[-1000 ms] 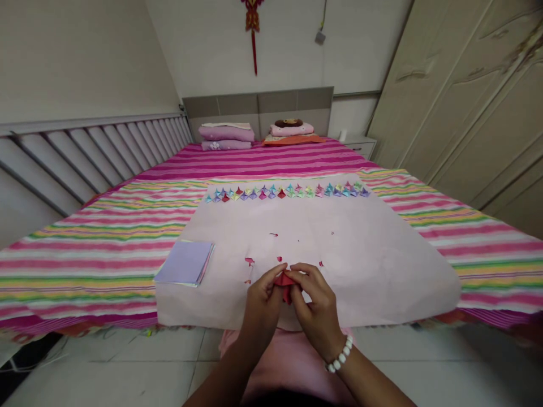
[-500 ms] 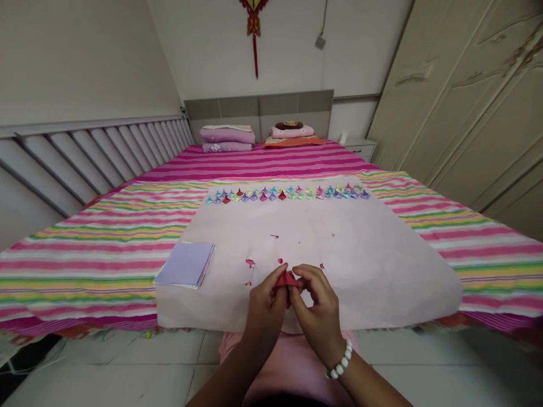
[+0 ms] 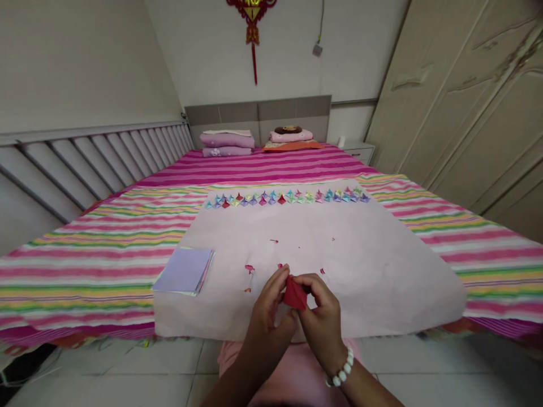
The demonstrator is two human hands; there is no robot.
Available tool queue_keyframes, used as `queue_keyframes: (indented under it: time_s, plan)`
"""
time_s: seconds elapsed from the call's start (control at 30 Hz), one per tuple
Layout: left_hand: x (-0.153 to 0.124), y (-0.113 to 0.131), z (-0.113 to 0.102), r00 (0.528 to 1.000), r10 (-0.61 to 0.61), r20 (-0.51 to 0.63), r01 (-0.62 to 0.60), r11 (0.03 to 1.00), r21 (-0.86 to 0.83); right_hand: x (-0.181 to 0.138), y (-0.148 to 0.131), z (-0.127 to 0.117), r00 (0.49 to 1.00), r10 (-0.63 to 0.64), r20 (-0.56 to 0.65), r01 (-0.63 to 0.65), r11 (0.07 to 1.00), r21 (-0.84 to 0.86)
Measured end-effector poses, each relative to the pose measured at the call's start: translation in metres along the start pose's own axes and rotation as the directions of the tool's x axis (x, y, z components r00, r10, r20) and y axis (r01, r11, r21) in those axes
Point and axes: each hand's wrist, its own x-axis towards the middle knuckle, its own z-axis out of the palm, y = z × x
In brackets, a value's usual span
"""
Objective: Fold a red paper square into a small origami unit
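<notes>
A piece of folded red origami paper (image 3: 296,293) is held between my two hands, just above the near part of a large pale sheet (image 3: 373,265). My left hand (image 3: 271,311) grips its left side, fingers closed. My right hand (image 3: 321,308), with a white bead bracelet at the wrist, pinches its right side. Small red marks or scraps (image 3: 249,268) show on the sheet beyond my hands. To the left lies a stack of square coloured paper (image 3: 183,270), lilac on top.
Several small folded paper pieces (image 3: 263,199) in many colours stand in rows along the sheet's far edge. The sheet lies on a striped bed (image 3: 106,237). Folded bedding (image 3: 228,142) sits at the headboard. A railing (image 3: 106,150) runs left; a wardrobe (image 3: 458,113) stands right.
The red paper has turned in my hands and now shows a broader, diamond-like face. My left thumb has moved lower. The view has tipped slightly upward.
</notes>
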Motion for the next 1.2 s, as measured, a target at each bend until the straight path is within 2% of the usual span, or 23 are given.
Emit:
queue_keyframes:
  time_s: [0.1, 0.2, 0.37, 0.5, 0.63, 0.77, 0.97, 1.07, 1.2]
  plan:
    - [0.001, 0.007, -0.002, 0.988, -0.156, 0.007, 0.154, 0.963, -0.222, 0.0, -0.002, -0.001, 0.994, -0.11, -0.018, 0.109, 0.993, -0.032]
    - [0.003, 0.011, -0.002, 0.966, -0.248, -0.073, 0.22, 0.937, -0.271, -0.002, -0.004, -0.002, 0.98, -0.197, 0.006, 0.197, 0.978, -0.074]
    - [0.003, 0.011, 0.0, 0.96, -0.261, -0.1, 0.222, 0.929, -0.296, -0.005, -0.005, -0.003, 0.955, -0.291, 0.055, 0.295, 0.948, -0.118]
    - [0.003, 0.011, 0.0, 0.962, -0.258, -0.084, 0.221, 0.925, -0.309, -0.003, -0.007, -0.003, 0.953, -0.295, 0.066, 0.301, 0.948, -0.104]
    - [0.003, 0.014, -0.001, 0.967, -0.247, -0.067, 0.223, 0.941, -0.254, -0.001, -0.011, -0.004, 0.979, -0.197, 0.045, 0.198, 0.98, -0.027]
    - [0.004, 0.014, -0.005, 0.971, -0.212, -0.111, 0.186, 0.959, -0.212, 0.003, -0.014, -0.005, 0.994, 0.001, 0.11, -0.016, 0.991, 0.134]
    - [0.004, 0.019, -0.011, 0.983, -0.165, -0.078, 0.15, 0.974, -0.17, 0.008, -0.015, -0.007, 0.925, 0.267, 0.271, -0.343, 0.893, 0.291]
    - [0.005, 0.023, -0.015, 0.981, -0.193, -0.033, 0.186, 0.971, -0.149, 0.009, -0.013, -0.007, 0.899, 0.317, 0.303, -0.406, 0.863, 0.301]
    - [0.005, 0.027, -0.019, 0.958, -0.286, 0.017, 0.284, 0.944, -0.168, 0.012, -0.012, -0.008, 0.902, 0.305, 0.304, -0.393, 0.873, 0.289]
